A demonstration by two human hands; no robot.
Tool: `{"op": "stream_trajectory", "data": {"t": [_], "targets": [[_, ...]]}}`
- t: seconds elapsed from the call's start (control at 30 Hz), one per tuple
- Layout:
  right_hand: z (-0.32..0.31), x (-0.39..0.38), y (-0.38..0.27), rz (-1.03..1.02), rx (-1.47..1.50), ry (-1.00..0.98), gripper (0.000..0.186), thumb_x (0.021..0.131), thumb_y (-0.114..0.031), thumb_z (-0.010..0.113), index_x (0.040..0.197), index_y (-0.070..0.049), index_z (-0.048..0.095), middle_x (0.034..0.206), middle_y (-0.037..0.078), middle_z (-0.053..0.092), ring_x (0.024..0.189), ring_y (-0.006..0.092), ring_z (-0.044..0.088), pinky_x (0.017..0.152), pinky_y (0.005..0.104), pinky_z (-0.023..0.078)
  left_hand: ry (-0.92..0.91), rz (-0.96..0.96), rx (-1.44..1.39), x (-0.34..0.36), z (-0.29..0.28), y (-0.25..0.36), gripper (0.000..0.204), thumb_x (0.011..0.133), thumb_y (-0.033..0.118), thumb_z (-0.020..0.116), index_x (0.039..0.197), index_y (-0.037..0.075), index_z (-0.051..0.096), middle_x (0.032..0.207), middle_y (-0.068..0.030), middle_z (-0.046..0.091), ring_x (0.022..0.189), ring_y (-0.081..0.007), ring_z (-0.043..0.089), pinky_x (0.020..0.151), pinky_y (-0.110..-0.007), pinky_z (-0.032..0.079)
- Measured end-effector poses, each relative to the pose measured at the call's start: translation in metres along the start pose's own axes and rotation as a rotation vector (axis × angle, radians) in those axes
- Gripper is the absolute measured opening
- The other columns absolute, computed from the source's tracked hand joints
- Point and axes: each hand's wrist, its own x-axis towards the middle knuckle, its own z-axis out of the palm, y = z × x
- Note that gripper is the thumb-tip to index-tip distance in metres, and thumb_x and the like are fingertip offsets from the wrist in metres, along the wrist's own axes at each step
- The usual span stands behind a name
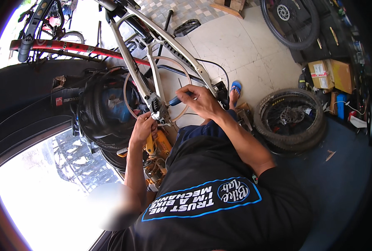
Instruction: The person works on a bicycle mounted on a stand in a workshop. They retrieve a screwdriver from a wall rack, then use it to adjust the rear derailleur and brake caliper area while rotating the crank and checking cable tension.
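A pale silver bicycle frame (156,77) stands in front of me, its rear end pointing toward my body. My left hand (142,129) is closed, fingertips pinching at a metal part (162,114) at the frame's rear end; the exact grip is partly hidden. To the right of that part, my right hand (199,100) is closed around a tool with a blue handle (175,101). The tool's tip is too small to make out, so I cannot tell whether it touches the metal part.
Dark tyres (95,106) are piled at the left. A red bar (75,47) crosses behind the frame. Yellow parts (163,144) lie below my left hand. At right are stacked wheels (273,129), cardboard boxes (321,75) and another wheel (309,29) above. Tiled floor (248,48) lies between.
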Motion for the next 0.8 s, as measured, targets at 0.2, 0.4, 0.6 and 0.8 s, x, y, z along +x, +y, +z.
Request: {"op": "stream_trajectory", "data": {"t": [0.2,0.4,0.6,0.8], "targets": [[0.006,0.007,-0.005,0.074,0.071,0.058,0.03,0.105,-0.023,0.066,0.131,-0.007,0.069,0.08,0.0,0.065,0.069,0.0073,0.064,0.059,0.0248,0.051,-0.009,0.037,0.015,0.004,-0.004,-0.006,0.031,0.108,0.032,0.06,0.09,0.006,0.06,0.064,0.0047,0.045,0.048,-0.0061,0.046,0.044,-0.025,0.04],[0.001,0.007,-0.003,0.177,0.28,-0.042,0.06,0.102,-0.025,0.069,0.155,-0.008,0.046,0.111,0.007,0.072,0.074,0.0114,0.067,0.062,0.0237,0.049,0.161,0.475,0.286,0.02,-0.006,-0.042,0.04,0.104,0.03,0.067,0.081,-0.002,0.06,0.062,-0.0017,0.048,0.06,-0.0076,0.039,0.054,-0.031,0.038],[0.0,0.008,-0.021,0.241,0.175,-0.111,0.047,0.103,-0.025,0.068,0.146,-0.008,0.057,0.111,0.006,0.072,0.075,0.0124,0.067,0.064,0.0249,0.05,0.345,0.748,0.393,0.025,0.006,-0.059,0.035,0.1,0.026,0.07,0.083,-0.003,0.062,0.064,-0.0148,0.052,0.06,-0.0232,0.044,0.06,-0.038,0.042],[0.002,0.012,-0.015,0.291,0.033,-0.114,0.035,0.1,-0.037,0.072,0.116,-0.006,0.067,0.079,0.001,0.066,0.065,0.0072,0.06,0.055,0.0224,0.044,0.324,0.853,0.334,0.026,0.002,-0.06,0.028,0.1,0.023,0.07,0.089,-0.002,0.066,0.071,-0.013,0.057,0.067,-0.0234,0.055,0.065,-0.037,0.044]]}}
